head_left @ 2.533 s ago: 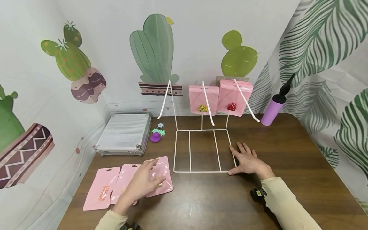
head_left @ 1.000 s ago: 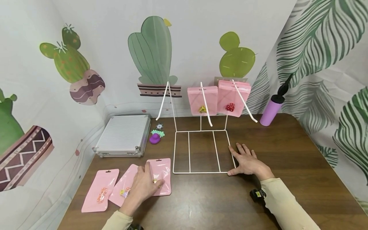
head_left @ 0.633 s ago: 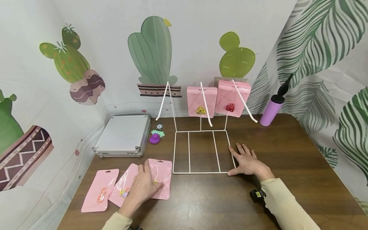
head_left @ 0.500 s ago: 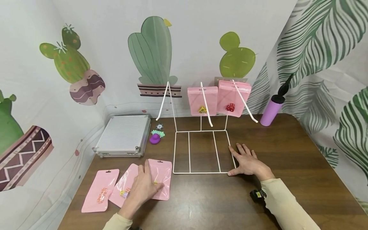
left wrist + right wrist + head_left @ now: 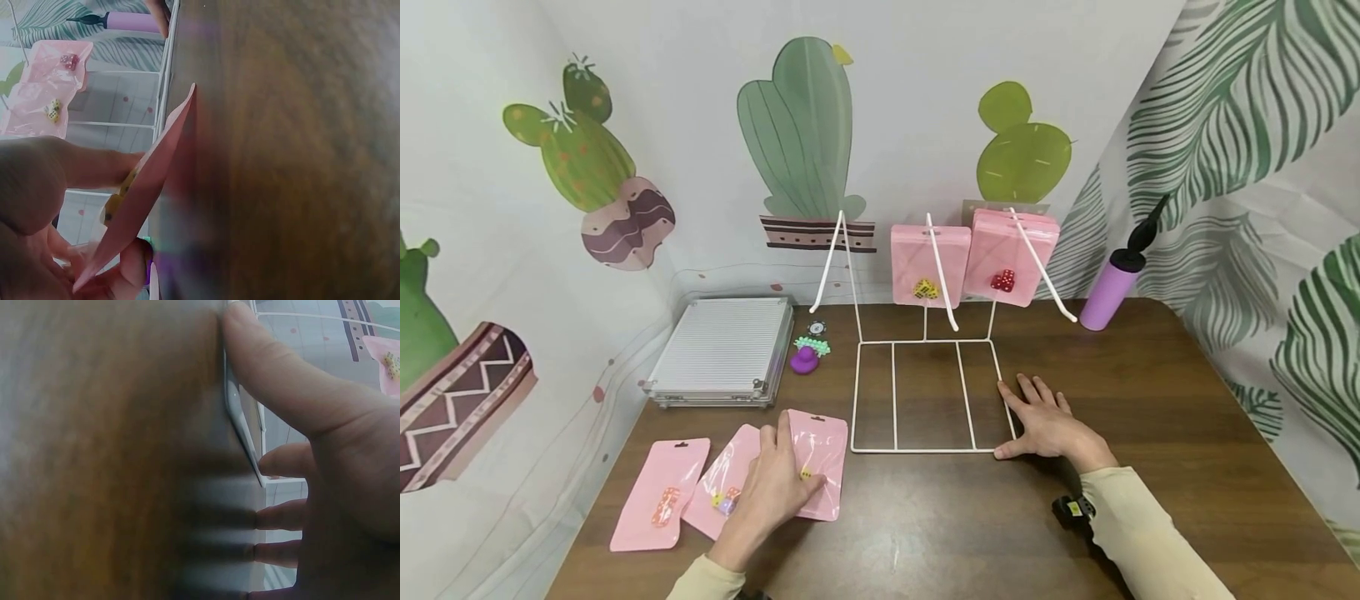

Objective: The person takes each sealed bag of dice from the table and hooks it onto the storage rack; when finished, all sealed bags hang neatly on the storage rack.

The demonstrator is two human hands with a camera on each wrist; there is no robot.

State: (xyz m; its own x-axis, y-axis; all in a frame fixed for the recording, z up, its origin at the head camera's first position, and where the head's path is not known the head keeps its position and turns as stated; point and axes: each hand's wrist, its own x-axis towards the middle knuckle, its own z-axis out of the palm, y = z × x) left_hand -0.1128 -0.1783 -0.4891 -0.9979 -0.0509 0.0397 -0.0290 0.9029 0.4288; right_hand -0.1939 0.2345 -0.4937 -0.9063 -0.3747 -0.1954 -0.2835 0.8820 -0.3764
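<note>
My left hand [image 5: 769,487] pinches a pink zip pouch [image 5: 822,446] with yellow dice inside, thumb over its front and fingers at its left edge. In the left wrist view the pouch [image 5: 150,181] tilts up off the table, its far edge low by the wood. Left of it lie two more pink pouches: one with mixed-colour dice [image 5: 724,502], partly under the hand, and one with orange dice [image 5: 664,507]. My right hand [image 5: 1043,425] is spread on the table at the right side of a white wire rack [image 5: 925,451], thumb at its front corner.
Pink pouches with yellow dice [image 5: 929,258] and red dice [image 5: 1011,262] hang on the rack's middle and right hooks; the left hook [image 5: 827,267] is bare. A silver case [image 5: 722,346], purple duck [image 5: 805,360], green beaded piece [image 5: 812,345], chip [image 5: 816,327] and purple hand pump [image 5: 1108,292] stand around.
My left hand has closed on the edge of the right-hand pouch and lifted it at a tilt. The middle pouch has turned, showing more of its dice. The right hand has stayed put.
</note>
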